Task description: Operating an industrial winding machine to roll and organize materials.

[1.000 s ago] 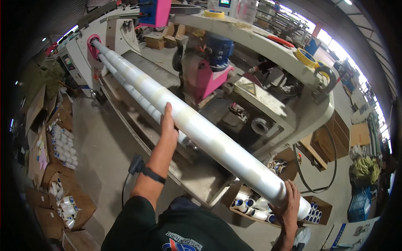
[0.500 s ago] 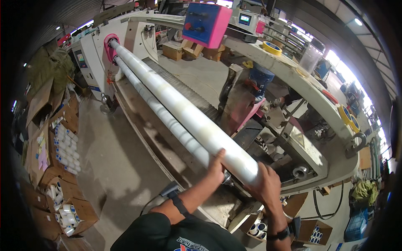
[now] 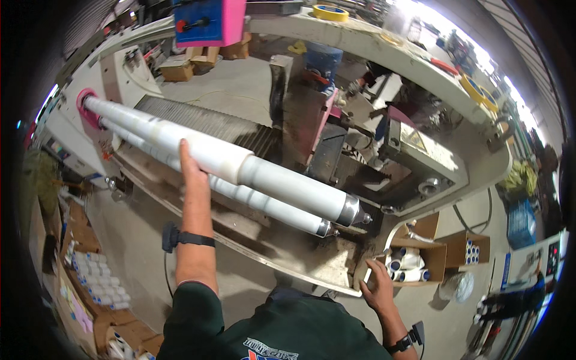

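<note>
Two long parallel rollers slant across the machine. White film rolls [image 3: 219,157] cover the left stretch of the upper roller, and its right stretch is a bare grey shaft [image 3: 294,189] with a shiny metal tip. My left hand [image 3: 193,171] is closed on the film rolls, thumb over the top, its other fingers hidden. Below runs the lower roller [image 3: 270,207], also white, with a metal end. My right hand [image 3: 379,287] is off the rollers, by the machine's near right corner. Its fingers are bent toward the thumb around a small bright white sliver that I cannot make out.
A pale frame arm [image 3: 372,42] arches over the back, carrying a blue and pink control box [image 3: 207,23] and yellow tape rolls [image 3: 330,12]. Cartons [image 3: 435,255] of white rolls stand beyond my right hand. More rolls [image 3: 99,279] are stacked at the lower left.
My view has turned to the right. My right hand has left the upper roller's end and moved aside. The film rolls' edge now lies farther left, exposing the bare shaft. My left hand now grips farther up.
</note>
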